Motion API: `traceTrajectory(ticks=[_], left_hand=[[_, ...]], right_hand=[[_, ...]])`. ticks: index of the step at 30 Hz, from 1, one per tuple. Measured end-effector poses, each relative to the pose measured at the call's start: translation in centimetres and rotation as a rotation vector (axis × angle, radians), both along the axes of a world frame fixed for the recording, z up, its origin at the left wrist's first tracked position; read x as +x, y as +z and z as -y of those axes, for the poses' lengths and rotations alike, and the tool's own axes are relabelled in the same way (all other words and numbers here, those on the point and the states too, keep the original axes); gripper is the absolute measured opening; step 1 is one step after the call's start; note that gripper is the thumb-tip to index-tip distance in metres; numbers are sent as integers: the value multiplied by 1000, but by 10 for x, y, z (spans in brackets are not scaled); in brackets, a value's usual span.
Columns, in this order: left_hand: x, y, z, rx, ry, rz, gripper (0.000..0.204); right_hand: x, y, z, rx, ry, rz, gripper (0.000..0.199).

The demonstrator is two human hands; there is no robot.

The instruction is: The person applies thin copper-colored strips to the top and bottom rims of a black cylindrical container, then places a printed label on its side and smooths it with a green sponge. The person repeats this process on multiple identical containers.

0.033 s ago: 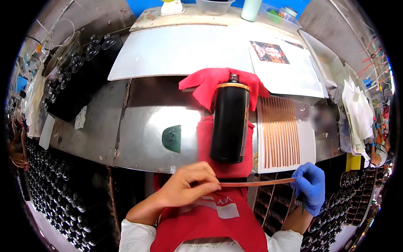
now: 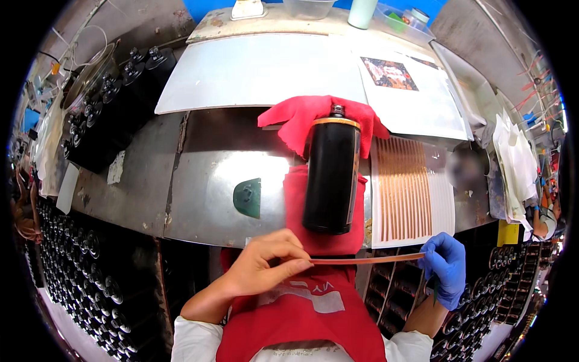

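Observation:
A thin copper-coloured strip (image 2: 368, 260) is stretched level between my two hands, just in front of the table edge. My bare left hand (image 2: 269, 260) pinches its left end. In a blue glove, my right hand (image 2: 444, 268) pinches the right end; a dark green pointed thing shows below its fingers. Beyond the strip a black bottle (image 2: 330, 181) with a gold band near its neck lies on red cloth (image 2: 294, 199). To the right, a white sheet (image 2: 444, 199) bears several parallel copper strips. A dark green flat scraper-like piece (image 2: 247, 198) lies on the metal table.
A white board (image 2: 259, 72) and a printed sheet (image 2: 416, 108) cover the far part of the metal table (image 2: 205, 211). Several black bottles (image 2: 102, 130) stand at the left. Racks of black bottles (image 2: 78, 265) flank me below the table. Another person (image 2: 546, 220) is at the far right.
Almost nothing differs. Both hands and the strip have shifted very slightly left and up; the strip stays held at both ends.

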State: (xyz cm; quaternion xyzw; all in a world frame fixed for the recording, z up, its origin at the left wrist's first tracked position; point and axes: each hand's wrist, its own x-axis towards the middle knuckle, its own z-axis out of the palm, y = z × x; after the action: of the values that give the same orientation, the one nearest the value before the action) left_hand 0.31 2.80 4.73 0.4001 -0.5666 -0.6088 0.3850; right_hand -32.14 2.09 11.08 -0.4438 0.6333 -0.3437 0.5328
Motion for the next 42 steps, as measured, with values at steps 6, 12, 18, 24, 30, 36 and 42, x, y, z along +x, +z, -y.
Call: traceTrajectory(ticks=[6, 12, 18, 24, 30, 36, 42], left_hand=[[2, -20, -5, 31, 308, 73, 4], [-17, -27, 6, -81, 376, 30, 7], [-36, -25, 17, -135, 417, 78, 9], [-51, -21, 19, -292, 472, 266, 12], [-58, -24, 22, -360, 481, 341, 16], [-61, -31, 20, -101, 542, 45, 42], [-60, -34, 27, 91, 499, -249, 59]], right_hand=[[-26, -38, 0, 18, -111, 16, 6], [-46, -60, 10, 1, -189, 11, 10], [-57, -77, 21, 37, -178, -93, 14], [-70, -96, 28, 56, -185, -95, 15], [-75, -106, 36, 98, -164, -84, 13], [-77, -114, 41, 110, -139, -54, 16], [-77, -113, 42, 120, -148, -36, 11]])
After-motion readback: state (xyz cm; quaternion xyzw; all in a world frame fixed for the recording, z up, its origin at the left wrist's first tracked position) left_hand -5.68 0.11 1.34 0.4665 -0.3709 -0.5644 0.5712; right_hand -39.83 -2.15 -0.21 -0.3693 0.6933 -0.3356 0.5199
